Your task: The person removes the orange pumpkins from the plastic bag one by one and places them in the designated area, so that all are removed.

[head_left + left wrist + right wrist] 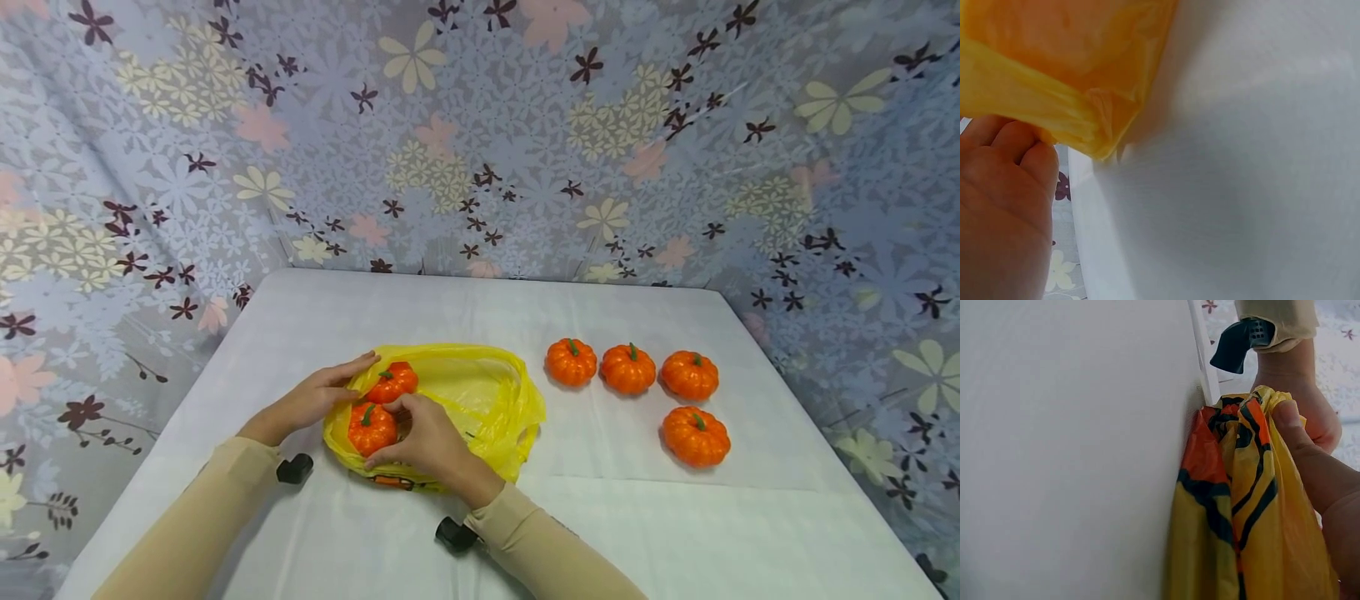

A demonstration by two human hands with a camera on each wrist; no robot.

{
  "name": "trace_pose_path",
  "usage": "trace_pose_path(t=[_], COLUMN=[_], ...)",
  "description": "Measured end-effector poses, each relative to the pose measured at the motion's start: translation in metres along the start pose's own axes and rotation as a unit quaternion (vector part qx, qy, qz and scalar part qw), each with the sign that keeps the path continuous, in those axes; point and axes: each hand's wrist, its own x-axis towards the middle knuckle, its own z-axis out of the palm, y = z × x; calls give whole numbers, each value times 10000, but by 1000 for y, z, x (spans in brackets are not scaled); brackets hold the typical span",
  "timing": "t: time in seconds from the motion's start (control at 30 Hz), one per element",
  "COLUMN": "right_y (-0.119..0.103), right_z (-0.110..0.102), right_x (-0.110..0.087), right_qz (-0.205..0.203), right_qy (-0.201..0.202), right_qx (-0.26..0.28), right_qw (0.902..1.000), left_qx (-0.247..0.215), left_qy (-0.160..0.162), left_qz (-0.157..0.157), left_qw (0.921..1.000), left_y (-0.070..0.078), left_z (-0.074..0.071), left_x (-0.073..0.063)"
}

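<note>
A yellow plastic bag [472,383] lies on the white table with its mouth spread upward. Two small orange pumpkins with green stems sit inside its left part: a rear pumpkin [396,382] and a front pumpkin [369,432]. My left hand [309,402] holds the bag's left rim, thumb near the pumpkins; in the left wrist view its fingers [1013,140] bend at the yellow plastic. Reaching in from the right, my right hand [435,437] grips the front pumpkin. The right wrist view shows its thumb against the bag's printed side [1254,500]; the pumpkin is hidden there.
Several more pumpkins stand to the bag's right: three in a back row, with a left one [572,362], a middle one [628,369] and a right one [690,375], and one in front [696,437]. A floral curtain [480,150] hangs behind the white table [637,533].
</note>
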Motion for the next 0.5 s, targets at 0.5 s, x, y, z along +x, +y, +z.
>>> trace_pose_path(t=[0.5], right_y=[-6], right_z=[-13], right_x=[-1], right_qz=[178], right_qy=[78], right_qx=[641], right_qw=[9978], left_qx=[6], left_qy=[-20], left_qz=[32], left_qw=[10000], left_y=[-4], left_z=[-4], left_x=[4])
